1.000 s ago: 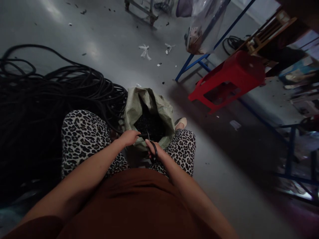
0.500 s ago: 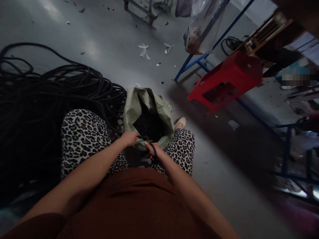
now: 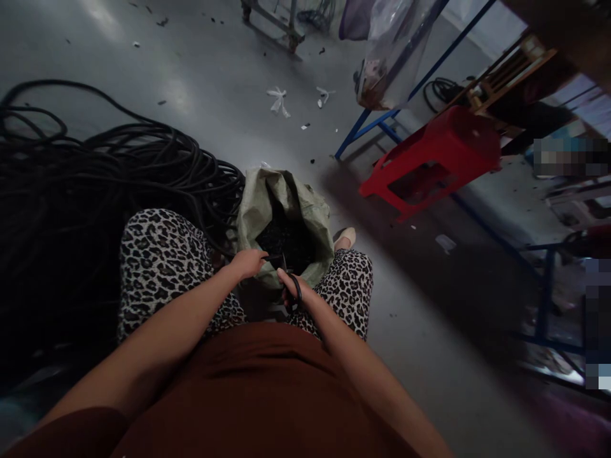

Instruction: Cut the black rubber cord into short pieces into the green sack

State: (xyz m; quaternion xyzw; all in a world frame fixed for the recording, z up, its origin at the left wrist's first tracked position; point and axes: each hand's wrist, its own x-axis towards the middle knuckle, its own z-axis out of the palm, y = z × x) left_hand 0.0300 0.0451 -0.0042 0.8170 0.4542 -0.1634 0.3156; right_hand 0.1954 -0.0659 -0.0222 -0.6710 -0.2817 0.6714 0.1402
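My left hand (image 3: 248, 263) is closed on a black cord, whose short end points right over the mouth of a pale green woven sack (image 3: 252, 210). Scissors with black handles (image 3: 298, 291) are in my right hand (image 3: 292, 287), its fingers wrapped in the loops. Their blades point up and away, close to the cord's end. Dark small pieces (image 3: 286, 238) fill the inside of the sack, which stands between my knees. To the left, a large heap of black cord (image 3: 157, 152) lies in loose loops and runs toward my left hand.
A red plastic stool (image 3: 429, 159) stands on the right beside a blue metal frame (image 3: 353, 133). A clear plastic bag (image 3: 389, 60) hangs from that frame. White scraps (image 3: 279, 102) lie on the grey floor (image 3: 214, 76). A wheeled metal stand (image 3: 291, 38) is at the top.
The scissor blades now stand more upright and show more clearly beside the cord's end. Both hands stay in nearly the same place, and the view has shifted slightly.
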